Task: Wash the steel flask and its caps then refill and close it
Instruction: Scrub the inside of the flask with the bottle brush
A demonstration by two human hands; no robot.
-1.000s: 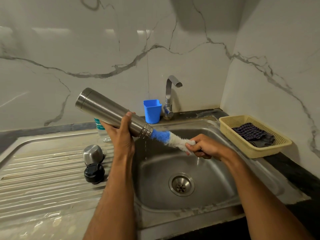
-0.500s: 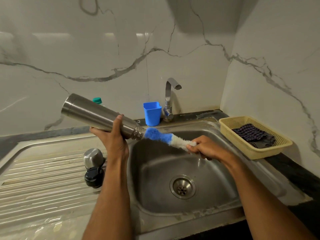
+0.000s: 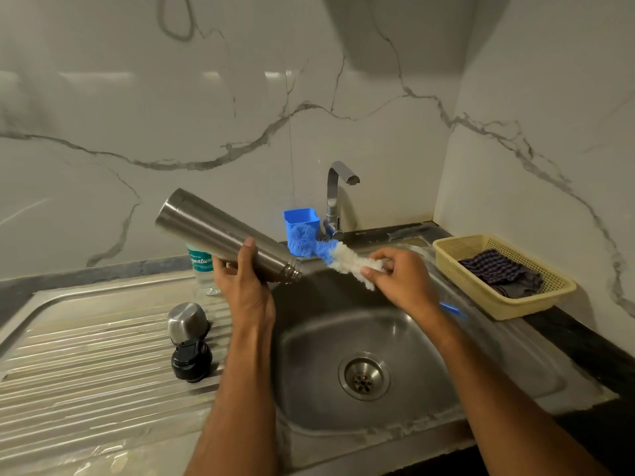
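My left hand (image 3: 245, 286) grips the steel flask (image 3: 220, 233) near its threaded neck, holding it tilted with the open mouth pointing right and down over the sink (image 3: 429, 341). My right hand (image 3: 400, 280) holds a blue and white bottle brush (image 3: 330, 250) by the white end of its bristles; the brush is fully out of the flask, just right of the mouth. Its blue handle tip shows behind my right wrist. The steel cap (image 3: 187, 321) and the black inner cap (image 3: 191, 360) stand on the ribbed draining board (image 3: 86, 355).
A steel tap (image 3: 338, 201) rises behind the sink, with no water running. A blue plastic cup (image 3: 300, 218) stands left of it. A clear plastic bottle (image 3: 202, 269) stands behind the flask. A yellow basket (image 3: 498, 304) with dark checked cloth sits at the right by the wall.
The brush has come out of the flask's mouth and moved up to the right. My left hand has brought the flask back rightwards, still tilted.
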